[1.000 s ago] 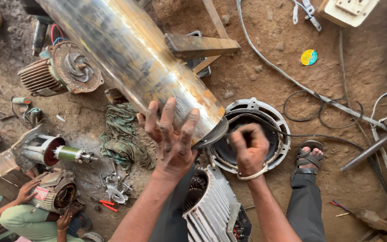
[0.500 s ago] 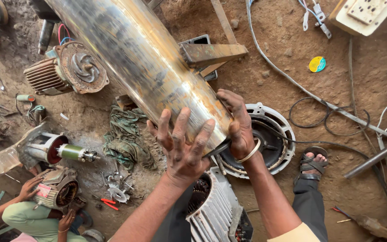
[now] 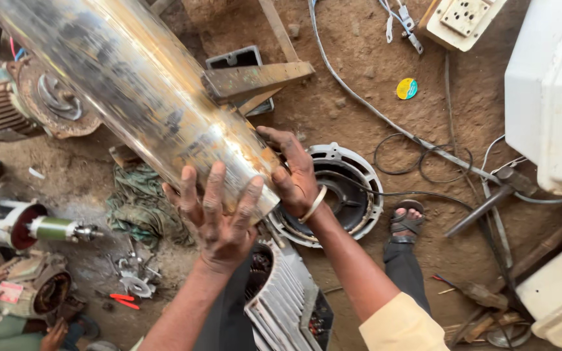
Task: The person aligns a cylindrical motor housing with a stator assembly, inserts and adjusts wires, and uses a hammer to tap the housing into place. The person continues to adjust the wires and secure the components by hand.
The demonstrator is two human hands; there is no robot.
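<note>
My left hand (image 3: 219,221) is spread flat on the steel cylinder's (image 3: 131,97) near end, and my right hand (image 3: 294,172) cups its right edge. Its long axis slants up-left, away over the dirt floor (image 3: 346,123).

Steel cylinder (image 3: 131,97) top cut off by edge; lower end hidden behind left hand (image 3: 219,221).

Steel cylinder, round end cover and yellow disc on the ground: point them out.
Steel cylinder (image 3: 131,97): head view, middle of its shiny side.
Round end cover (image 3: 359,172): head view, its pale rim, upper right.
Yellow disc (image 3: 407,88): head view, its centre.
</note>
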